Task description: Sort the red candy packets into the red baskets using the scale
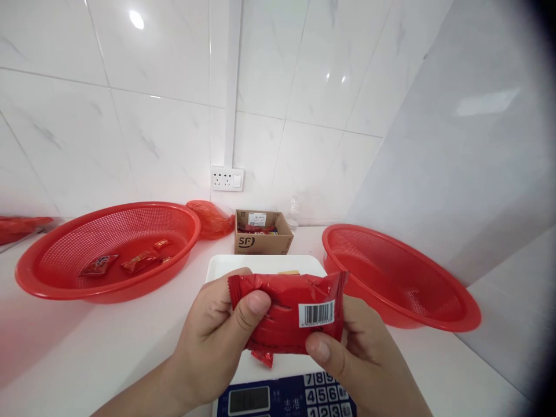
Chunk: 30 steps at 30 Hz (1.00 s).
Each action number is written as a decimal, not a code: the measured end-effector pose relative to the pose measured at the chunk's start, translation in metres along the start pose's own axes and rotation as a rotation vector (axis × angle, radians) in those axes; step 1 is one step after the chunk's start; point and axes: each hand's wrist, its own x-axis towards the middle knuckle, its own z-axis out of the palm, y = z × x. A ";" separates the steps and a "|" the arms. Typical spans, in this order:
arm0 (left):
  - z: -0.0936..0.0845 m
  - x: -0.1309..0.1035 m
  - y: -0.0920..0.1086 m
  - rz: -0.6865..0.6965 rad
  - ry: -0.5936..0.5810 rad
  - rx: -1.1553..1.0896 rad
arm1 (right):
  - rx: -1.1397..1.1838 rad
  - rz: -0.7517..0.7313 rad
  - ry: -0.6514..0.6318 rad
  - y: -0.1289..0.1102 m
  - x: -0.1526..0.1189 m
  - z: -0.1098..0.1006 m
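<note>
A red snack packet (282, 318) with a white barcode label is held up between my two hands, above a digital scale (221, 263). My left hand (217, 330) grips its left end, thumb on the front. On the right end, my right hand (360, 347) is closed with its thumb below the barcode. Part of another red wrapper (263, 358) shows on the white scale plate under the packet. A yellowish edge of something peeks out behind the packet's top. The scale's dark blue keypad panel (278, 397) lies at the front.
Left stands a red mesh basket (108, 292) with several red packets. Another red basket (403, 249) is at the right. Behind the scale sits a cardboard box (264, 244) holding packets, beside a red plastic bag (211, 220). A tiled wall with a socket (227, 179) closes off the back.
</note>
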 end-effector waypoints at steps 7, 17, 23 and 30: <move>0.005 -0.002 -0.002 -0.023 0.113 -0.047 | -0.040 -0.017 0.032 0.003 -0.001 -0.001; 0.001 0.000 -0.004 -0.069 0.066 -0.089 | -0.164 -0.105 0.071 0.007 0.005 -0.004; -0.001 0.005 -0.010 0.089 0.321 -0.024 | -0.320 -0.340 0.284 0.019 0.010 -0.007; -0.006 0.004 -0.004 0.033 0.183 -0.036 | -0.669 -0.701 0.437 0.030 0.012 -0.007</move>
